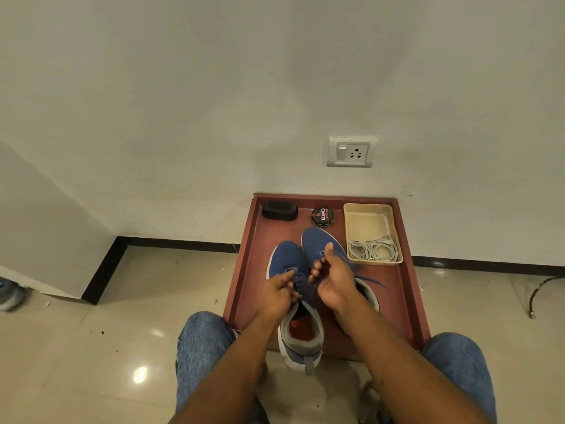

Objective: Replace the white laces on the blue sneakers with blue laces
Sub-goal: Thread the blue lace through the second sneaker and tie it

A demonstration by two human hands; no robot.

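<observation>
Two blue sneakers stand side by side on a reddish-brown board (406,289). The left sneaker (287,258) has a grey collar and orange insole, and its heel hangs over the board's near edge. My left hand (278,293) pinches a blue lace (295,281) at the eyelets of this shoe. My right hand (334,280) is raised over the right sneaker (315,240), fingers curled around a blue lace end. Another blue lace strand (371,280) trails right across that shoe. The white laces (374,250) lie coiled in a cream tray (367,218).
A black shoe brush (279,210) and a round polish tin (322,216) sit at the board's far edge by the wall. A wall socket (351,151) is above. My knees in jeans (201,347) flank the board. A dark cable (541,289) lies on the tiled floor at right.
</observation>
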